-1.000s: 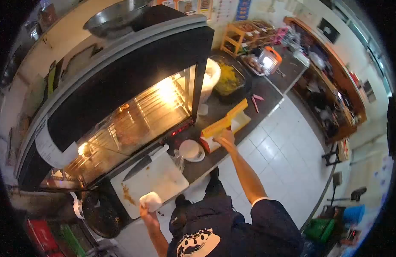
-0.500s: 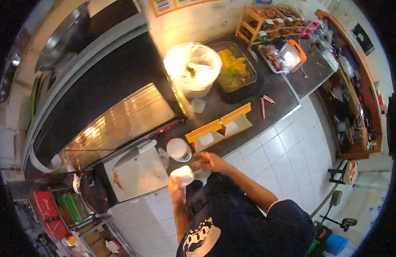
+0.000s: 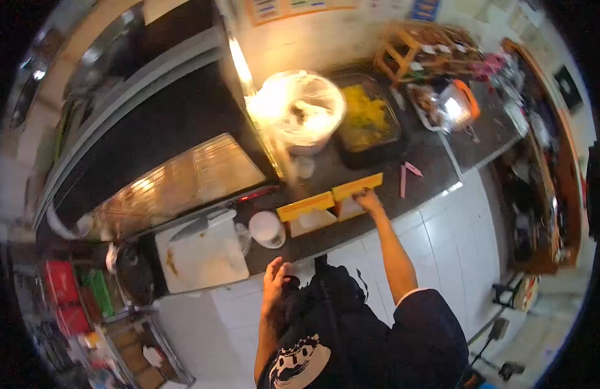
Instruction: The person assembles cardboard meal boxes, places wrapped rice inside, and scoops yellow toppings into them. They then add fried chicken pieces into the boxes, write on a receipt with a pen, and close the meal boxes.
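Note:
My left hand (image 3: 274, 275) is raised near my body, below the white round tub (image 3: 267, 229); its fingers are loosely curved and apart, with nothing visible in them. My right hand (image 3: 369, 201) reaches into the right one of two yellow-edged boxes (image 3: 358, 186). Its fingertips are blurred inside, so what they touch or hold cannot be made out. Something white lies in the left box (image 3: 304, 206). Left of the tub, a knife (image 3: 193, 228) rests across the top of a stained white cutting board (image 3: 206, 256).
A glass-fronted warming cabinet (image 3: 183, 175) stands at the left. Behind the boxes are a brightly lit, lined bucket (image 3: 303, 110) and a black tray of yellow food (image 3: 365, 113). Pink tongs or sticks (image 3: 404, 180) lie right of the boxes, near the counter edge (image 3: 436, 194).
The white round item has left my left hand, which is now empty. My right hand has moved from beside it up and right into the right box. The view has shifted slightly.

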`<state>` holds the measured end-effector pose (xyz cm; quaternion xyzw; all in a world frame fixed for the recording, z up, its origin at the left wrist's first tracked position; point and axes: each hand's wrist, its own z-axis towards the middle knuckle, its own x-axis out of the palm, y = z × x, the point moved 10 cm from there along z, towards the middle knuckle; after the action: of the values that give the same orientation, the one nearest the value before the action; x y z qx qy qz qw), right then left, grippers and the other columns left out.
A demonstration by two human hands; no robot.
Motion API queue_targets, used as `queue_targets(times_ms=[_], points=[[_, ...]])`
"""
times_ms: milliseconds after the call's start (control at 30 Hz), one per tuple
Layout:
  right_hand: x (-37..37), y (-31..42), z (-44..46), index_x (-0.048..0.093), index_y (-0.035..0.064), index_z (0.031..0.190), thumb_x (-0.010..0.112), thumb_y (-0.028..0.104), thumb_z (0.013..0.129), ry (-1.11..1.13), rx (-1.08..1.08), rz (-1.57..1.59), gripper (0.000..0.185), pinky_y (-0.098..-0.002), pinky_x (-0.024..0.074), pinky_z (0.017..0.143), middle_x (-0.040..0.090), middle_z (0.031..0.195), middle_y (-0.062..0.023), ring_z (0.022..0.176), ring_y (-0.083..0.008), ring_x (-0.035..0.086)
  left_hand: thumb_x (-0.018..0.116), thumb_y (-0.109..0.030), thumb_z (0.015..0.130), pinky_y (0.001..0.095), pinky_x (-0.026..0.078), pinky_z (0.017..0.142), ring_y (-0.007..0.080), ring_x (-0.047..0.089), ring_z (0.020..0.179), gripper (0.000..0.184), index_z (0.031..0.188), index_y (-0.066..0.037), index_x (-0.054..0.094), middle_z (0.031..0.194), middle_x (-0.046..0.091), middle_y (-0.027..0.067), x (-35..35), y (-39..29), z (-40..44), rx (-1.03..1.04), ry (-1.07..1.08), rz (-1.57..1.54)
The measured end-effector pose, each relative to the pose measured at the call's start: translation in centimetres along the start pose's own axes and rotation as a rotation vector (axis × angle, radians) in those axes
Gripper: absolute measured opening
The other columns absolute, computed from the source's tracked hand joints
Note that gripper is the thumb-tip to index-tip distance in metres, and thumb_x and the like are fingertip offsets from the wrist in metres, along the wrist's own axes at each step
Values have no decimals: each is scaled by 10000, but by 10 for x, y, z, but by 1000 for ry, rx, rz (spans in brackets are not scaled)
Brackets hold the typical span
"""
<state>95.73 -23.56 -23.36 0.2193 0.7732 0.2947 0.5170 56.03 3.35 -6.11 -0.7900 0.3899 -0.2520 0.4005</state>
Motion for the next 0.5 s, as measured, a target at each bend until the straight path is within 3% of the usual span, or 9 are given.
queue_targets(times_ms=[33,67,100,133,200,267,300,367,500], points=[[14,-9,13,531,32,1351,696,478,820,67,5,-164,713,-460,437,1032,576,1337,-226,1243,-381,550,539,-216,1014,348,553,822,223,663,989,413,1386,-57,459,1203,647,143,-19,10,-4,-22,-43,-78],[53,-23,29,512,36,1379,684,500,823,265,-342,-610,744,-455,376,1099,530,1407,-191,1291,-379,508,552,-225,1008,346,555,823,217,660,985,401,1363,-57,475,1156,663,133,-38,26,-6,-8,-53,-149],[23,-26,16,522,59,1375,658,487,857,132,-24,-345,687,-467,331,1130,563,1375,-174,1269,-377,518,555,-242,1008,330,545,806,205,661,979,402,1359,-65,477,1162,664,115,-52,33,-14,-14,-95,-172],[43,-48,32,546,89,1349,626,481,899,-42,-343,-305,602,-476,383,1084,611,1311,-156,1190,-380,567,558,-259,1007,313,535,789,192,663,973,403,1356,-73,479,1169,665,97,-66,41,-23,-11,-150,-198],[5,10,3,558,54,1303,643,429,912,16,-322,37,549,-486,430,1031,616,1279,-182,1114,-415,596,560,-291,1003,314,527,785,164,658,947,406,1347,-88,483,1151,673,79,-93,57,-44,-51,-305,-269],[3,11,4,567,-16,1263,698,403,862,-90,-248,-141,594,-490,443,1009,601,1264,-249,1139,-440,575,560,-303,1002,313,523,788,153,655,941,408,1343,-91,487,1147,674,74,-110,59,-64,-46,-420,-336],[1,9,9,569,-34,1253,723,395,828,-255,-368,-531,623,-485,449,1000,602,1246,-265,1177,-433,556,561,-315,1000,312,518,790,142,653,936,411,1340,-94,490,1143,675,68,-110,67,-71,-98,-447,-372],[1,4,16,622,-17,1203,821,311,707,-180,-181,-477,627,-466,485,919,645,1220,-221,1144,-382,598,562,-318,998,314,516,793,142,652,939,415,1338,-91,492,1138,675,69,-117,87,-74,-87,-481,-428],[-14,35,-5,659,-27,1090,764,195,734,-327,-458,-357,433,-477,509,822,685,1047,-213,963,-407,640,569,-302,992,303,519,775,148,652,918,412,1333,-82,494,1123,676,63,-133,91,-70,-88,-489,-457]])
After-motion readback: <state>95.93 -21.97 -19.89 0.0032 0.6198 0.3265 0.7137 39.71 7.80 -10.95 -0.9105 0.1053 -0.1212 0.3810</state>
